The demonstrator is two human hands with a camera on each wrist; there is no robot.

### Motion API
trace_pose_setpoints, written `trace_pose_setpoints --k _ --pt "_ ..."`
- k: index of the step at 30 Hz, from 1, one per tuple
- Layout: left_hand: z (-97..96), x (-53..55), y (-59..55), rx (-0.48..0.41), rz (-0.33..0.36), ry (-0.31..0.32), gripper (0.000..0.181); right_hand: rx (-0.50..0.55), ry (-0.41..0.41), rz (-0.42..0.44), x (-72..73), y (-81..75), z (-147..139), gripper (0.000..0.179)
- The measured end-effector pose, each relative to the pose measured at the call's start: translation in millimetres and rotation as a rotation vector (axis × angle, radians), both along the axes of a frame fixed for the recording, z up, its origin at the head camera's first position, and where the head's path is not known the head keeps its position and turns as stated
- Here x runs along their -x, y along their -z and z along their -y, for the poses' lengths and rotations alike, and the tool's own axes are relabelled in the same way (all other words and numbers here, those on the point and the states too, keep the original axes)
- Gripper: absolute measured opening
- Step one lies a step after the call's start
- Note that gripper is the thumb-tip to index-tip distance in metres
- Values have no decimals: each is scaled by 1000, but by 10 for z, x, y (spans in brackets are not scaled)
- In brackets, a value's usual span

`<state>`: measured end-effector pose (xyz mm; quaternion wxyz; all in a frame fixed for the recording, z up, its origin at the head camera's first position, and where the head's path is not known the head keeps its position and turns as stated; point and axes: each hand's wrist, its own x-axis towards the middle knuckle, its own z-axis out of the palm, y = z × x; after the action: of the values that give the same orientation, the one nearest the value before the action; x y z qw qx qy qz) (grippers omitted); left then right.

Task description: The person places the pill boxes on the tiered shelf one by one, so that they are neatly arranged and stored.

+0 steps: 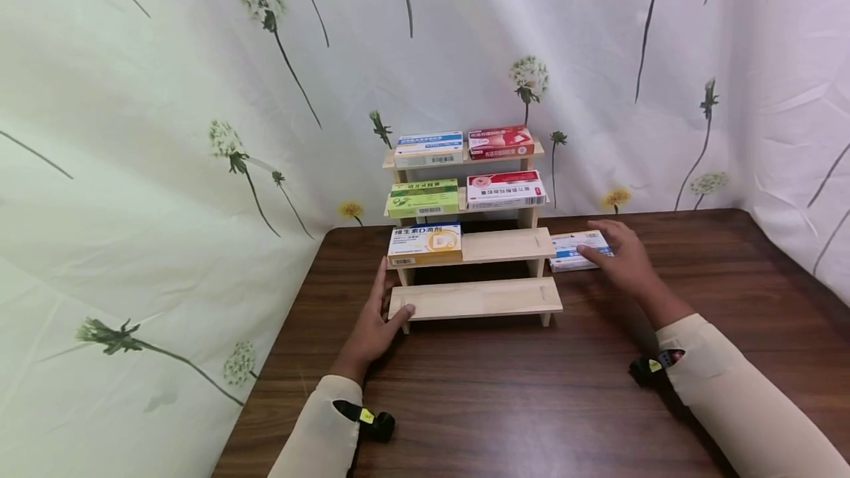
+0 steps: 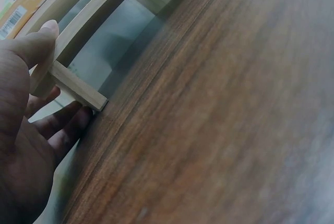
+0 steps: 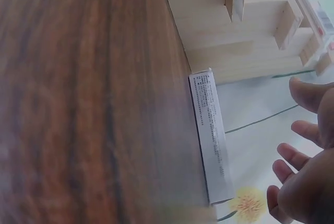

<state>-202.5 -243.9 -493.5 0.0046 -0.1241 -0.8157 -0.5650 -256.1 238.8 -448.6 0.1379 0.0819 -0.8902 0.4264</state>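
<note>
A wooden stepped shelf (image 1: 474, 299) with stacked tiers stands on the brown table. At its lower left end, my left hand (image 1: 370, 327) holds the lowest board, thumb (image 2: 39, 44) on its edge and fingers around the side by the leg. On the third tier down lies an orange-and-white vitamin D box (image 1: 425, 243), just above that hand's fingertips. To the right of the shelf, a blue-and-white medicine box (image 1: 571, 251) lies flat on the table. My right hand (image 1: 624, 257) hovers over it with fingers spread, apart from the box (image 3: 211, 135) in the right wrist view.
The top tier bears a blue-and-white box (image 1: 429, 147) and a red box (image 1: 501, 142). A green box (image 1: 423, 198) and a red-and-white box (image 1: 506, 189) sit one tier lower. Flower-printed white cloth (image 1: 451, 43) hangs behind and beside the table (image 1: 505, 389).
</note>
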Motion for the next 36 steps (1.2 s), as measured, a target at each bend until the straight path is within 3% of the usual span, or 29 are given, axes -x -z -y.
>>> trace_pose_setpoints --k 15,24,36 --pt "5 -6 -48 30 8 -17 104 -22 -5 -25 80 204 -141 62" --pt "-18 -18 -58 30 0 -13 104 4 12 81 127 400 -268 68" --pt "-12 -25 -48 22 14 -14 104 -63 2 174 136 420 -285 77"
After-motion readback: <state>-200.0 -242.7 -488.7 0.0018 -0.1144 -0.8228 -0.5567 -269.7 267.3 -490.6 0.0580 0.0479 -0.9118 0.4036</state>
